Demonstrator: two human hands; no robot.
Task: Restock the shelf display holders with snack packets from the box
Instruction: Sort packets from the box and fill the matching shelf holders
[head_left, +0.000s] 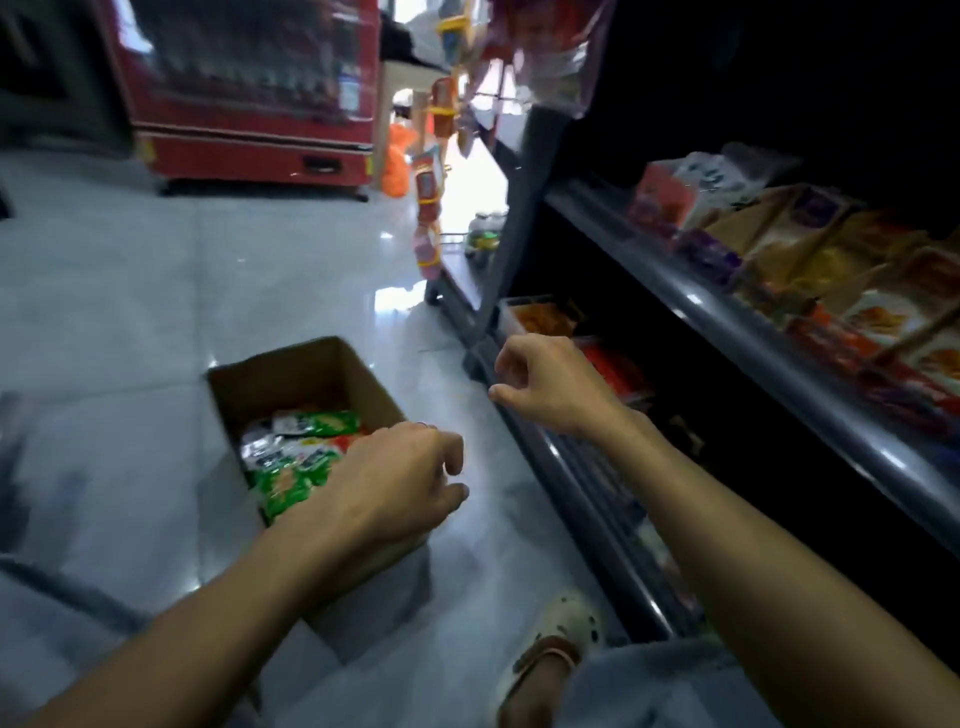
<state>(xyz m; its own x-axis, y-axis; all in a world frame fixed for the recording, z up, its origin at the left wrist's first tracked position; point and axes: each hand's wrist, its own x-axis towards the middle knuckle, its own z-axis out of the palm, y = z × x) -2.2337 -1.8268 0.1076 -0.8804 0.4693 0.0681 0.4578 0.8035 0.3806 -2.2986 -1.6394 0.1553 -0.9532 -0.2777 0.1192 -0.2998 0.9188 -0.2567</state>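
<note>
Both my hands are empty, over the box and at the shelf edge.

My left hand hangs at centre frame with fingers loosely curled, holding nothing, just over the box's right rim; the green packets lie inside, just left of it and below. My right hand, fingers loosely curled and empty too, sits at the lower shelf edge, near a holder of orange packs right of centre.

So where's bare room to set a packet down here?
Bare floor between the cardboard box and the bottom shelf edge, and left of the box. The upper shelf is crowded with packets.
</note>
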